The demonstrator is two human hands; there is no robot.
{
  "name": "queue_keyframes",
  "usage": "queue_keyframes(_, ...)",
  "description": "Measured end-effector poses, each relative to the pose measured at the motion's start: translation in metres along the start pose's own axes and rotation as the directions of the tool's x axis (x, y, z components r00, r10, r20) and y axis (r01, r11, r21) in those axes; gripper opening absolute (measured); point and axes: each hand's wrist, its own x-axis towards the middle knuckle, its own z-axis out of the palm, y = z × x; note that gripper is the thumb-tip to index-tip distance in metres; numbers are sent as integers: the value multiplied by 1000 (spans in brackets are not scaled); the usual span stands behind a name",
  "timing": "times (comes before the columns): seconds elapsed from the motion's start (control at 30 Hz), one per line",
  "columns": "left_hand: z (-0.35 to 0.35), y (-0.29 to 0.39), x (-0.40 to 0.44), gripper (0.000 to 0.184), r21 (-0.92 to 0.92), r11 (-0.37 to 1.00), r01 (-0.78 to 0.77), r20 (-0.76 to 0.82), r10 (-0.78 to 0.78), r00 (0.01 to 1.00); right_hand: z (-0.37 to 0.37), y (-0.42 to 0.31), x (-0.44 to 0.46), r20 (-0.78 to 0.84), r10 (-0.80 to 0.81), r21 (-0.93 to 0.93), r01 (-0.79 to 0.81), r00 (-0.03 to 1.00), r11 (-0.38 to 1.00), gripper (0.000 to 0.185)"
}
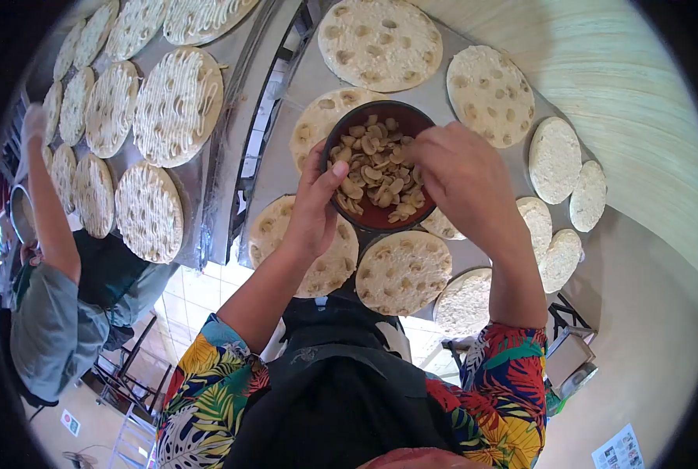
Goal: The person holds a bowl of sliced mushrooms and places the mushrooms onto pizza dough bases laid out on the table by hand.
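A dark round bowl (379, 223) with a reddish inside is held over the table, and sliced mushrooms (376, 168) fill much of it. My left hand (314, 202) grips the bowl's left rim, thumb over the edge. At the right rim, my right hand (458, 176) reaches in with its fingers bent together among the mushrooms; what they pinch is hidden. Round flat crusts lie about the bowl: one with mushroom slices (404, 273) just below it, another (380, 47) above, and one (490, 94) to the upper right.
Smaller crusts (554, 160) lie along the table's right side, near a pale curved wall (622, 102). A second table on the left bears many crusts (178, 105), some with white sauce lines. Beside it stands a co-worker (52, 313), one arm stretched over that table.
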Motion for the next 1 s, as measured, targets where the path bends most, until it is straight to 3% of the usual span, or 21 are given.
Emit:
queue_keyframes(0.07,1,-1,1,59,10,1000,1,8,-1,1000,2,1,-6,248,-69,-137,105,966,985,16)
queue_keyframes(0.2,4,-5,3,58,29,999,24,0,-24,1000,14,-2,-13,246,-120,-153,161,962,975,17)
queue_keyframes(0.27,5,-6,3,58,25,1000,19,-1,-19,1000,17,-4,-12,147,-114,-127,133,982,983,15)
queue_keyframes(0.4,11,-7,1,57,37,999,20,24,-21,999,22,-9,-11,140,-96,-51,104,985,993,15)
queue_keyframes(0.47,12,-8,1,58,43,999,14,31,-16,999,33,-4,-15,176,-128,-151,155,976,976,16)
queue_keyframes(0.6,6,-13,2,57,39,999,7,27,-8,1000,26,-1,-22,187,-125,-136,152,974,979,17)
queue_keyframes(1.0,13,-17,0,59,66,997,42,47,-45,998,3,7,-37,49,162,177,-168,986,970,20)
